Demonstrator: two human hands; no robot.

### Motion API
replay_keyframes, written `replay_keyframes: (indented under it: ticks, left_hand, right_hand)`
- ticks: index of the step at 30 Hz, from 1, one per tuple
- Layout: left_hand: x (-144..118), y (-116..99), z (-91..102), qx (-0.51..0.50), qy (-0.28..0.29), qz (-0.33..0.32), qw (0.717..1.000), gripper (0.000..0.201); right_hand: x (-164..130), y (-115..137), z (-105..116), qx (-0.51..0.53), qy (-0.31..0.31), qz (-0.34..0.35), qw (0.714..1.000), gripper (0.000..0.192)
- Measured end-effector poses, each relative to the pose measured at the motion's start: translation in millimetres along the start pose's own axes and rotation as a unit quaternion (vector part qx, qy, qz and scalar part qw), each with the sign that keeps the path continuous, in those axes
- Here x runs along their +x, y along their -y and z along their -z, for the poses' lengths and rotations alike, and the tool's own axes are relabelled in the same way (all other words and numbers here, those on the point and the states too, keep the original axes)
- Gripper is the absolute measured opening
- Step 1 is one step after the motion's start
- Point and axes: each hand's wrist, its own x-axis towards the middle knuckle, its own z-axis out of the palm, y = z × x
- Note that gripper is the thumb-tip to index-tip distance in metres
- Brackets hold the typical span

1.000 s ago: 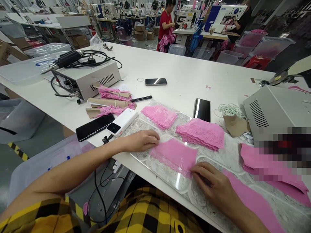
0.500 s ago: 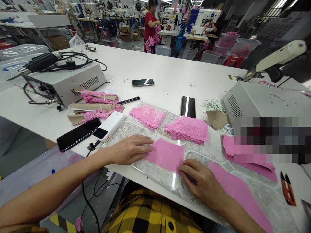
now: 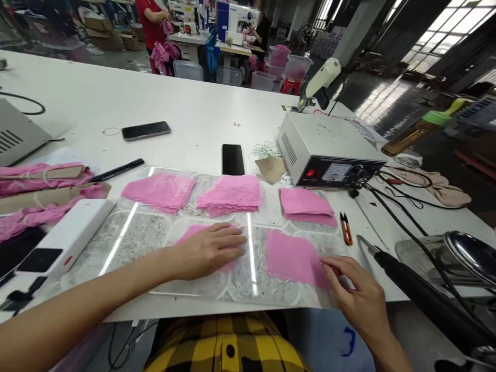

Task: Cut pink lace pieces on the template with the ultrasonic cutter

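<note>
My left hand (image 3: 211, 250) lies flat over a small pink fabric piece (image 3: 192, 231), covering most of it, fingers stretched to the right. My right hand (image 3: 356, 287) pinches the right edge of another pink fabric piece (image 3: 290, 258) between thumb and forefinger. This piece lies spread on the clear-covered, grey marbled mat (image 3: 258, 289). Behind the hands are two stacks of pink lace pieces, one on the left (image 3: 160, 192) and one in the middle (image 3: 232, 194). A folded pink fabric stack (image 3: 308, 206) sits farther right.
Orange-handled thread snips (image 3: 345, 229) lie right of the mat, near a black hand tool (image 3: 411, 284) with a metal tip. A grey control box (image 3: 329, 144) stands behind. Phones (image 3: 233, 159), a white power bank (image 3: 65, 237) and tied pink bundles (image 3: 46, 194) lie around the mat.
The view has swung right. My right hand has left the small piece's corner and now grips the right-hand piece's edge. My left hand has moved further over the small piece.
</note>
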Motion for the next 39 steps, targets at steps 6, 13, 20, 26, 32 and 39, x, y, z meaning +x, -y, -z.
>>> replay_keyframes:
  ticks: [6,13,20,26,32,39]
  left_hand:
    - [76,1,-28.8,-0.041,0.094,-0.064,0.993,0.041]
    - [74,0,-39.9,-0.007,0.131,-0.054,0.990,0.049]
    - [69,-4,-34.5,0.019,0.139,-0.037,0.989,0.051]
    - [68,0,-34.8,0.010,0.133,-0.049,0.990,0.050]
    - [84,-5,-33.7,-0.014,0.115,-0.085,0.990,0.044]
    - [129,-8,-49.0,-0.069,0.175,-0.133,0.973,0.044]
  right_hand:
    - [-25,-11,7,-0.008,-0.034,-0.044,0.998,0.010]
    - [-26,-13,6,0.024,-0.048,-0.062,0.997,0.013]
    - [-27,-15,6,0.018,-0.036,-0.047,0.998,0.017]
    - [-29,-14,9,0.017,-0.035,-0.044,0.998,0.018]
    - [-42,-16,13,0.016,-0.069,-0.083,0.994,0.018]
    - [-50,-16,12,0.018,-0.059,-0.046,0.997,0.036]
